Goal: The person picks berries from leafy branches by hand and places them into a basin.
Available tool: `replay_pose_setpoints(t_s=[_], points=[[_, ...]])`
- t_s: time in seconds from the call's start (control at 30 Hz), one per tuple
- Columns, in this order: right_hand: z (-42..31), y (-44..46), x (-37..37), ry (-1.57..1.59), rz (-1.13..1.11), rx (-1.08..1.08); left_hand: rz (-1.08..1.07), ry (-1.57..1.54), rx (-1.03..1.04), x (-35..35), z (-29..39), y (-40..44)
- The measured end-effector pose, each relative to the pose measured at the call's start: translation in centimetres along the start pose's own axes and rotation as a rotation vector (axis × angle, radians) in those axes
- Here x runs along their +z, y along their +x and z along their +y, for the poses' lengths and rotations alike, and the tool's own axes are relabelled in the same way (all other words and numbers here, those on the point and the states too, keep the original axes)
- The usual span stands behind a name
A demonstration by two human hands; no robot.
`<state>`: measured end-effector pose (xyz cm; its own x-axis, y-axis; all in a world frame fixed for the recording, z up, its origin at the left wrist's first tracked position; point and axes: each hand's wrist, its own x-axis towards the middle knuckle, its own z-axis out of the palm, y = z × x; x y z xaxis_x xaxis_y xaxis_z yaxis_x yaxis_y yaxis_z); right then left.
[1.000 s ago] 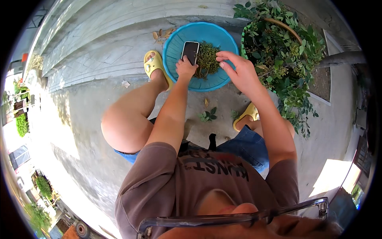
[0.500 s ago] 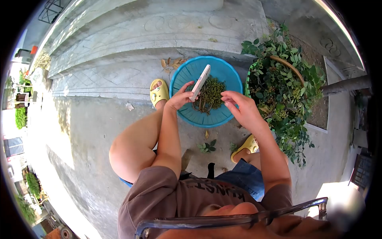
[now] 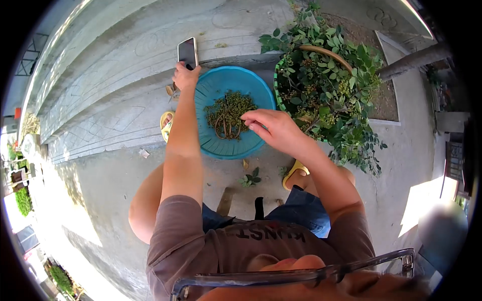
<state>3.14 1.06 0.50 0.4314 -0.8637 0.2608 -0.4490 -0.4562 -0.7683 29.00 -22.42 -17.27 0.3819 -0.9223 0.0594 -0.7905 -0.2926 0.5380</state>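
My left hand (image 3: 186, 76) grips the lower end of a phone (image 3: 188, 53) with a dark screen and pale edge, held out over the concrete step beyond the basin's left rim. My right hand (image 3: 275, 129) hovers over the right side of the blue plastic basin (image 3: 211, 80), its fingers loosely bent and the thumb apart, with nothing visible in it. Small green berry clusters (image 3: 236, 103) lie in the basin under and beside its fingertips. Among them is a brown looped thing (image 3: 218, 122), whose kind I cannot make out.
A green-rimmed basket (image 3: 277, 90) with a brown handle (image 3: 329, 50) stands right of the basin, heaped with leafy berry branches (image 3: 346, 100). Concrete steps (image 3: 125, 65) rise beyond. Loose leaves (image 3: 250, 179) lie on the ground between my feet.
My left hand has carried the phone from above the basin out to the left and farther away, turning its screen into view. My right hand stays near the basin's right side. The view has shifted.
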Motion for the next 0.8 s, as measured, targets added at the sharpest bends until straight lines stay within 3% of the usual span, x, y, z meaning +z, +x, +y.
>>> replay_pose_setpoints(t_s=[0.07, 0.13, 0.17, 0.23, 0.3, 0.47, 0.63, 0.73, 0.8], points=[[-0.3, -0.3, -0.1, -0.012, 0.025, 0.002, 0.041, 0.012, 0.054, 0.8, -1.1, 1.2], [-0.6, -0.8, -0.4, -0.014, 0.047, -0.005, 0.311, 0.092, 0.217, 0.5, 0.2, -0.3], [-0.6, -1.0, -0.7, 0.021, 0.033, -0.045, 0.293, 0.081, 0.239, 0.6, 1.3, -1.3], [-1.2, -1.3, -1.3, 0.082, 0.036, -0.088, -0.027, -0.754, 0.283, 0.0, 3.3, -3.5], [-1.6, -1.7, -1.9, 0.148, 0.073, -0.088, -0.222, -0.787, 0.336, -3.2, 8.1, -9.9], [-3.0, -4.3, -6.5, 0.343, 0.244, 0.041, -0.846, -1.091, 0.203, -7.2, 15.7, -21.1], [-1.2, -7.3, -12.4, 0.632, 0.866, 0.075, -0.898, -0.858, 0.310, -9.0, 17.7, -26.0], [0.3, -9.6, -15.0, 0.645, 0.981, 0.190, -0.864, -0.811, 0.399, -7.8, 17.3, -27.3], [1.8, -11.4, -15.9, 0.585, 0.928, 0.246, -0.857, -0.766, 0.402, -7.8, 17.5, -28.0]])
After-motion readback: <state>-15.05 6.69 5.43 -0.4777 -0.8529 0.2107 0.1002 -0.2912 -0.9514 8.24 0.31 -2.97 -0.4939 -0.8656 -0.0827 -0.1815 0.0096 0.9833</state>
